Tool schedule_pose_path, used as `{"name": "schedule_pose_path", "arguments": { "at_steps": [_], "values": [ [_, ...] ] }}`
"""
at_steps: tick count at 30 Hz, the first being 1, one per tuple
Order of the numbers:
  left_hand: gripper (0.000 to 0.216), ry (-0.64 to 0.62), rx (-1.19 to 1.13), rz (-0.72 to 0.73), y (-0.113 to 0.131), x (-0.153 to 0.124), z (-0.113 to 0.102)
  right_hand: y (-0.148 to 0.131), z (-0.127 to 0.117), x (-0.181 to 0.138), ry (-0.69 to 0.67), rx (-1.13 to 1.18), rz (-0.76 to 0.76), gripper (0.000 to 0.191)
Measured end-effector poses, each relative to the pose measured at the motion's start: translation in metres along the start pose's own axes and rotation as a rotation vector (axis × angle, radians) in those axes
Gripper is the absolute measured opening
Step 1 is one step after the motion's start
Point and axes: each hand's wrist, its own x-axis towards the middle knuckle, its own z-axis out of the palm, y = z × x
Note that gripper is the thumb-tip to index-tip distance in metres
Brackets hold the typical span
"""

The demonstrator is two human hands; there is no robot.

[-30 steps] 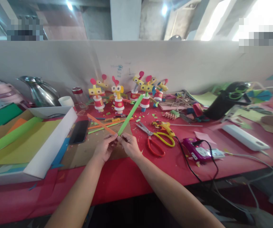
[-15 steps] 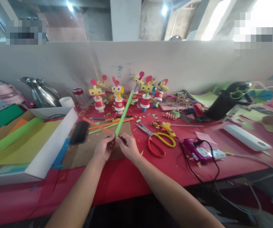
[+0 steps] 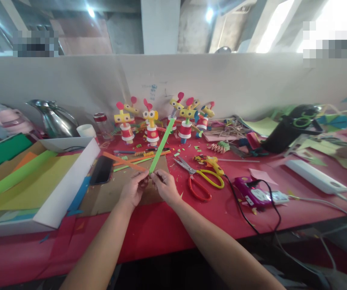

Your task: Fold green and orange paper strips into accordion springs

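Head camera view: the left hand (image 3: pixel 132 189) and the right hand (image 3: pixel 166 187) are coming together at the fingertips, just above a brown cardboard sheet (image 3: pixel 101 204) that is lying on the red surface (image 3: pixel 149 231). The left hand's fingers are pressing together on the near end of an orange paper strip (image 3: pixel 122 161), which is slanting away to the left toward a black smartphone (image 3: pixel 101 170). The right hand's fingers are pinching the near end of a green paper strip (image 3: pixel 162 147), which is rising away and to the right in front of the paper-cup figures (image 3: pixel 152 135). Both strips are forming a V whose point is sitting between the two thumbs; exactly how the ends are overlapping there is being hidden by the fingers. The remaining fingers of each hand are curling inward, and whether they are touching the strips, I cannot tell.

Behind the hands, loose paper strips (image 3: pixel 122 167) and a yellow paper coil (image 3: pixel 148 153) are lying at the cardboard's far side. To the right, scissors (image 3: pixel 204 177) with one red and one yellow handle are resting with their handles spread, and a yellow glue gun (image 3: pixel 213 164) is lying just behind them. A white box (image 3: pixel 67 184) is holding coloured paper sheets (image 3: pixel 40 183) at the left.
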Motion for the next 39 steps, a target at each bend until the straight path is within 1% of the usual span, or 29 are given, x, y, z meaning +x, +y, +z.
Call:
{"name": "schedule_pose_path", "arguments": {
  "at_steps": [3, 6, 11, 14, 16, 19, 21, 23, 26, 30, 32, 34, 39],
  "values": [
    [0.018, -0.041, 0.008, 0.003, -0.0013, -0.0018, 0.0013, 0.0003, -0.0003, 0.0001, 0.003, 0.014, -0.004, 0.029],
    [0.017, -0.070, 0.038, 0.014, -0.0031, -0.0025, 0.0022, -0.0004, -0.0009, -0.0001, 0.027, 0.021, -0.010, 0.029],
    [0.017, -0.002, 0.032, 0.056, -0.0043, 0.0023, -0.0028, -0.0029, 0.0001, -0.0013, -0.018, 0.061, 0.021, 0.030],
    [0.017, 0.056, 0.010, 0.041, -0.0024, 0.0042, -0.0056, -0.0037, 0.0005, -0.0018, -0.035, 0.068, 0.030, 0.032],
    [0.018, 0.084, -0.005, 0.024, -0.0007, 0.0041, -0.0057, -0.0029, 0.0005, -0.0017, -0.012, 0.057, 0.032, 0.030],
    [0.019, 0.054, 0.006, 0.017, 0.0001, 0.0028, -0.0044, -0.0009, 0.0006, -0.0009, 0.062, 0.106, 0.019, 0.020],
    [0.020, 0.015, 0.059, 0.038, -0.0011, 0.0019, -0.0034, -0.0001, 0.0004, 0.0000, 0.079, 0.141, 0.012, 0.023],
    [0.021, 0.001, 0.152, 0.073, -0.0031, 0.0013, -0.0028, -0.0002, -0.0006, 0.0010, 0.082, 0.134, 0.016, 0.023],
    [0.024, 0.001, 0.271, 0.114, -0.0055, 0.0010, -0.0022, -0.0015, -0.0026, 0.0027, 0.104, 0.146, 0.036, 0.031],
    [0.022, 0.028, 0.362, 0.163, -0.0049, 0.0007, -0.0025, -0.0038, -0.0035, 0.0044, 0.137, 0.224, 0.116, 0.034],
    [0.020, 0.038, 0.374, 0.168, -0.0042, 0.0011, -0.0032, -0.0037, -0.0028, 0.0047, 0.126, 0.258, 0.153, 0.035],
    [0.019, 0.037, 0.336, 0.146, -0.0041, 0.0018, -0.0042, -0.0024, -0.0015, 0.0048, 0.081, 0.270, 0.155, 0.031],
    [0.018, 0.062, 0.169, 0.099, -0.0049, 0.0039, -0.0057, 0.0023, 0.0022, 0.0036, -0.013, 0.221, 0.056, 0.026]
  ]
}}
